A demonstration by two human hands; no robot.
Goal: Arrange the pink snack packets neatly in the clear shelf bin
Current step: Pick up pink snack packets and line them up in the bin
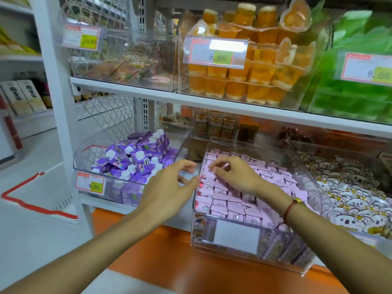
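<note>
Both forearms are bare, with no sleeves in view. The right wrist wears a thin red cord bracelet (pixel 291 208) with a small gold bead.

above my pink packets' bin (pixel 305 166), the orange jelly cups' tag (pixel 216 51) reads 8.60; left, the purple cartons' tag (pixel 90 183) reads 9.90.

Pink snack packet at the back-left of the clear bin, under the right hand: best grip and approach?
Pinch the pink snack packet by its upper edge, coming from above. The clear plastic shelf bin is open-topped and neighbouring packets crowd its sides. Right hand fingers already hover there.
</note>
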